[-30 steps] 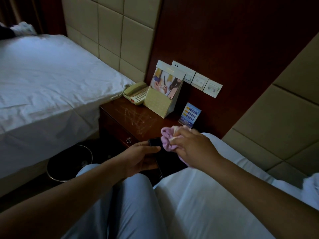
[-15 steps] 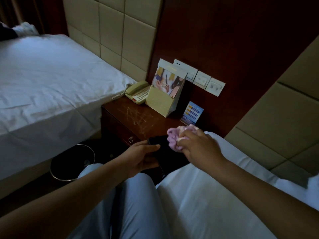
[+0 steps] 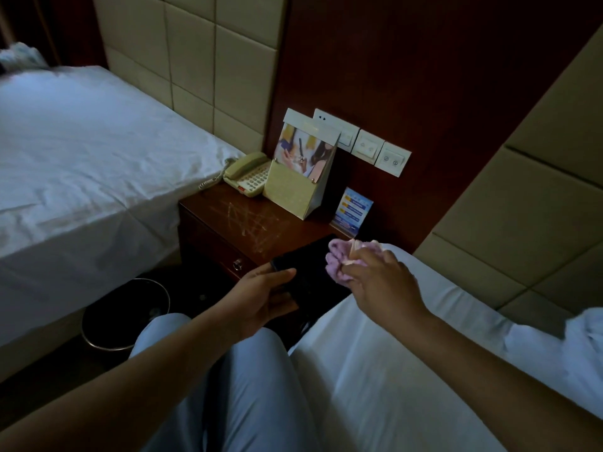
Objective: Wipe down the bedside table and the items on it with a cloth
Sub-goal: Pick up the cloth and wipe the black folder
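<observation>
While your left hand (image 3: 264,296) grips the near end of a flat black object (image 3: 306,269) over the bedside table (image 3: 248,223), thumb on top, your right hand (image 3: 380,282) bunches the pink cloth (image 3: 339,261) in curled fingers (image 3: 350,270), pressing it against the object's far edge.

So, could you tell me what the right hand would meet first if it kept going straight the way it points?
The right hand, gripping the cloth, points up and left across the table. Most likely it would first meet the top end of the black item in the left hand, then the brochure stand; depth is unclear.
</observation>
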### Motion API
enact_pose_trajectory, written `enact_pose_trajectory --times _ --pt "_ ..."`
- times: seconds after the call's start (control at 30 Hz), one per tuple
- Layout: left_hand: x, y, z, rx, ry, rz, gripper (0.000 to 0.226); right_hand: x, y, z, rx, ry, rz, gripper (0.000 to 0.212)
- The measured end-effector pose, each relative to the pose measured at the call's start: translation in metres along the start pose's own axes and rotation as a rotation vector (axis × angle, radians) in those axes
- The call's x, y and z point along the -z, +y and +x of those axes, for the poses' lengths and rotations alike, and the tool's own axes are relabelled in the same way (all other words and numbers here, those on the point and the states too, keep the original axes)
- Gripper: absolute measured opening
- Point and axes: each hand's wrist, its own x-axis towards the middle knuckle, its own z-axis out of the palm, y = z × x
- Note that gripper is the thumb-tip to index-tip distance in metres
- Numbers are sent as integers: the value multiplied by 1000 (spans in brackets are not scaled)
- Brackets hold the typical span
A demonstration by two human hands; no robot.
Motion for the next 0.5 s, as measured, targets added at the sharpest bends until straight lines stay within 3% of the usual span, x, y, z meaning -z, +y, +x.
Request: enact_pose_trajectory --times 0.2,0.4,0.5 --pt "4 3 -3 -29 12 -20 28 22 -34 -32 222 85 74 25" --pt "8 3 -7 -68 -16 -36 29 2 21 6 -26 68 43 33" --pt "10 5 -7 -72 -20 -40 31 9 -13 -13 127 125 31 25"
